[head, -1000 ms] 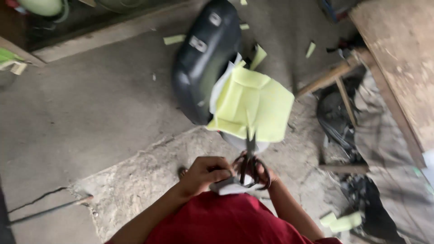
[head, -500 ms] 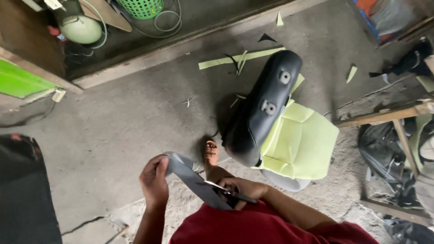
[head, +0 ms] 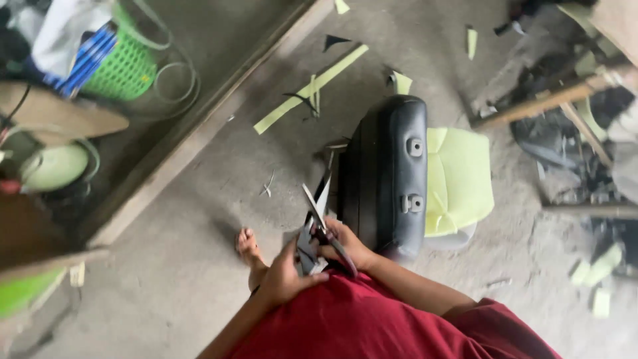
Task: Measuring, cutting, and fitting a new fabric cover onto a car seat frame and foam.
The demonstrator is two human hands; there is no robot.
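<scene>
Head view shows my right hand (head: 345, 244) gripping open scissors (head: 318, 211), left hand (head: 284, 274) pinching dark material (head: 306, 247). Concrete floor (head: 199, 219) below; black seat (head: 389, 174) at two o'clock.

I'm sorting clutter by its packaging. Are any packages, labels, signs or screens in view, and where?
None that can be told for sure.
Basket: top left, green mesh plastic, holding blue and white items too blurred to tell as packages.
Seat: centre floor, black, no label visible.
</scene>
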